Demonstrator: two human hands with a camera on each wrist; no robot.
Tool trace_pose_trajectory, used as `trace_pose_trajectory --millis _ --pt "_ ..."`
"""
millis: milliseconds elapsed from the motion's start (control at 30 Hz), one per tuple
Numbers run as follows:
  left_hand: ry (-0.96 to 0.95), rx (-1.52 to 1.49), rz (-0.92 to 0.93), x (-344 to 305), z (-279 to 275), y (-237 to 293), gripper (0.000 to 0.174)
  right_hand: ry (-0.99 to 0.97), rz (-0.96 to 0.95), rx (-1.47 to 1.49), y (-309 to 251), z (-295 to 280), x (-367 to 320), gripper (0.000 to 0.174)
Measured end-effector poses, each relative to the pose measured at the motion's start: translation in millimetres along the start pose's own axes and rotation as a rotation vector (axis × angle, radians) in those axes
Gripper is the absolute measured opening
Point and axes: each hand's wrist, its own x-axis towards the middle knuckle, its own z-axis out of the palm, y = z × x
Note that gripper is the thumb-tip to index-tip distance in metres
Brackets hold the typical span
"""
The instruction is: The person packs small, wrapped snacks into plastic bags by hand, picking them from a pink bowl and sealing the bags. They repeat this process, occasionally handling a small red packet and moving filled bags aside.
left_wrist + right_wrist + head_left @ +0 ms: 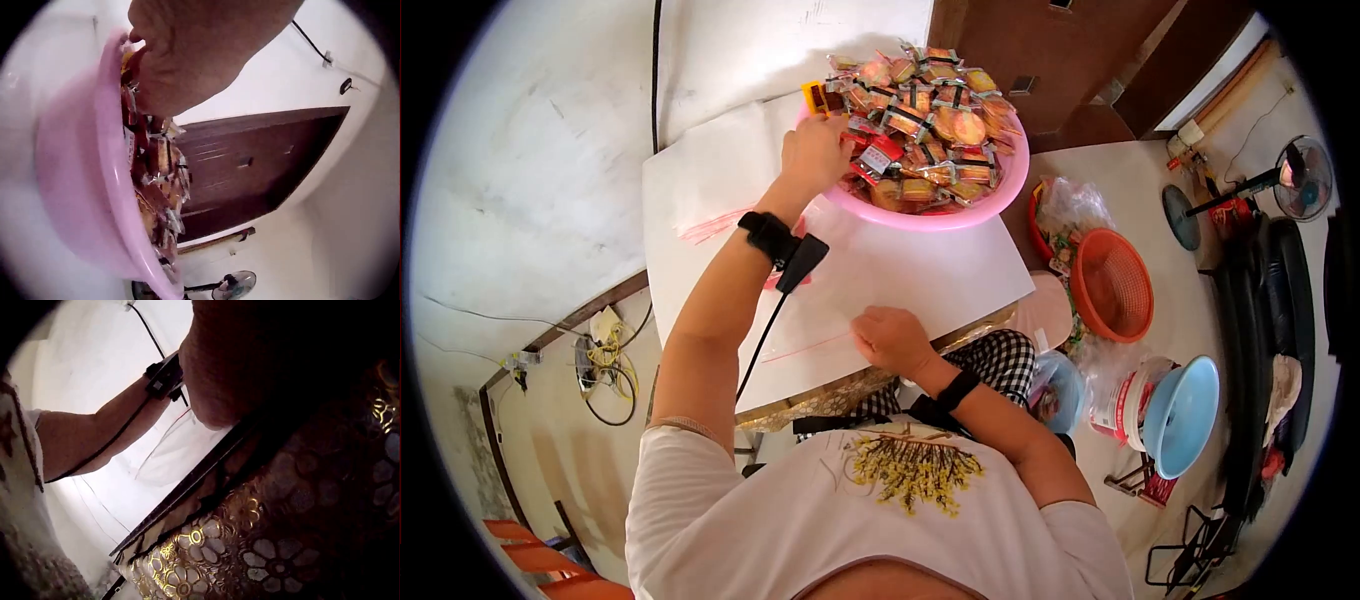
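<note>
My left hand (815, 155) reaches over the near left rim of a pink basin (900, 217) heaped with small wrapped snacks (925, 130). Its fingertips are down among the packets, beside a yellow packet (813, 97) and a red one (880, 152). In the left wrist view the back of the hand hides the fingers, so I cannot tell whether they pinch a packet. At the near table edge my right hand (890, 338), fingers curled, holds the end of a clear plastic bag (810, 345) with a red line, which lies flat on the white tabletop (940, 270).
A pile of clear bags with red edges (715, 225) lies left of the basin. Right of the table stand an orange basket (1112, 285), a light blue basin (1180, 415) and a fan (1300, 180). Gold flowered cloth (187, 569) hangs at the table's near edge.
</note>
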Motion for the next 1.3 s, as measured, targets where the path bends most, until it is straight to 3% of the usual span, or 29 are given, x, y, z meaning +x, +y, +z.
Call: trace_pose_trajectory --millis 200,300,400,533,633,867,967,1067,1167,1300 --pt "-0.196 0.106 -0.185 28 13 4 0.035 -0.005 0.008 0.007 2 3 -2 0.012" --pt "-0.097 0.027 -0.164 34 23 -5 0.032 -0.017 0.011 -0.002 1 2 -3 0.012" --pt "0.010 -0.199 -0.066 37 24 -26 0.027 -0.025 0.021 -0.019 0 1 -2 0.012" --pt "-0.077 -0.582 -0.262 23 6 -36 0.025 -0.016 0.004 -0.008 2 3 -2 0.013" --pt "-0.070 -0.366 -0.198 18 -14 -44 0.026 -0.014 0.012 0.008 1 2 -1 0.013" --pt "0.216 -0.213 -0.332 58 14 -80 0.033 -0.057 0.052 -0.014 0 2 -1 0.012" --pt "0.173 -0.193 -0.370 75 26 -83 0.037 -0.032 0.049 -0.001 -1 0 1 0.012" --pt "0.037 -0.208 -0.346 78 16 -76 0.037 -0.029 0.055 0.009 -1 1 1 0.012" --pt "0.209 -0.226 -0.300 80 30 -94 0.036 -0.029 0.050 -0.003 1 4 1 0.012" --pt "0.170 -0.543 -0.529 47 -9 -95 0.028 -0.028 0.061 -0.014 1 4 1 0.011"
